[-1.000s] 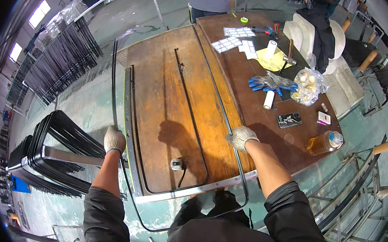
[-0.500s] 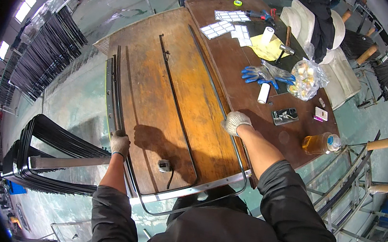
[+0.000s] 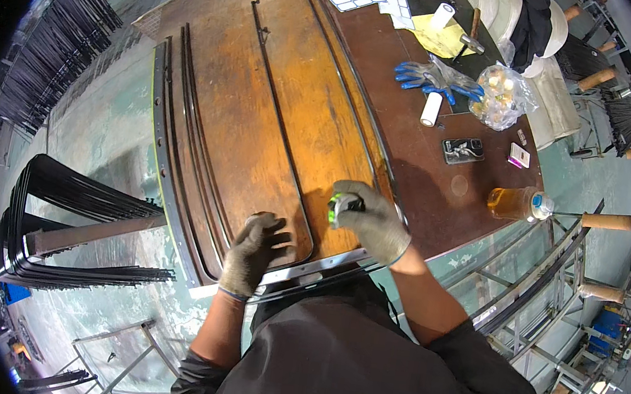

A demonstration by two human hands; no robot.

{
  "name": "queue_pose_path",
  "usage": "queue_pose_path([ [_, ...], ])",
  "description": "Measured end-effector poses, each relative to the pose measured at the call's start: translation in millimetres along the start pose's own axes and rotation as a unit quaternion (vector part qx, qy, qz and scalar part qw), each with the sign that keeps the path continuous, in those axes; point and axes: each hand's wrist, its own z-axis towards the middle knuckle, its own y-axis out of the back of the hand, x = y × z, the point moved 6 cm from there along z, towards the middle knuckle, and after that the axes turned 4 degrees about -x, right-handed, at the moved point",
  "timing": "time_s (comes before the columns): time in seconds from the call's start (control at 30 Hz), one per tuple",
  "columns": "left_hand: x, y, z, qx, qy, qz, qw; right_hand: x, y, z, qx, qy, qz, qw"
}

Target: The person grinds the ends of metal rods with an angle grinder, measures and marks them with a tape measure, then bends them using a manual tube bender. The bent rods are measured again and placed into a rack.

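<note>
In my gloved right hand (image 3: 375, 223) is a small tape measure (image 3: 336, 209) with a green and dark case, held above the near right part of the wooden board (image 3: 224, 109). My gloved left hand (image 3: 253, 256) is over the board's near edge, its fingers apart and loosely bent, holding nothing. Between the hands runs a thin black rod (image 3: 281, 127) with a bent near end. More long black rods (image 3: 197, 129) lie along the board's left side, and another (image 3: 347, 92) along its right. A metal strip (image 3: 319, 266) edges the board's near side.
Right of the board, a brown table carries a phone (image 3: 462, 151), a bottle of amber liquid (image 3: 513, 203), blue-grey gloves (image 3: 438, 79), a plastic bag (image 3: 502, 98) and a hammer (image 3: 472, 42). Bent black frames (image 3: 82, 198) hang on a rack at left. A metal rack (image 3: 538, 292) stands at right.
Both hands have let go of the black frame, which now lies lower on the board. My right hand has picked up the tape measure; my left has moved right, its fingers opened.
</note>
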Motion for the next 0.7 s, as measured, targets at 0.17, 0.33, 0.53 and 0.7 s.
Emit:
queue_pose_path([
  [0.17, 18.1, -42.2, -34.2, -0.044, 0.356, -0.831, 0.424, -13.9, -71.3, -48.8, -0.078, 0.026, -0.098, 0.992],
  [0.33, -20.9, -37.8, -65.1, -0.078, 0.345, -0.935, 0.005, -9.9, -122.0, -83.1, -0.100, 0.171, -0.320, 0.926],
  [0.53, -3.8, -11.6, -91.0, 0.075, 0.218, -0.135, 0.964, -39.4, -184.1, -109.6, -0.109, 0.312, -0.578, 0.746],
  [0.7, -18.3, 22.9, -100.6, 0.032, 0.055, 0.095, 0.994, -64.9, -171.0, -136.3, -0.053, 0.209, -0.341, 0.915],
])
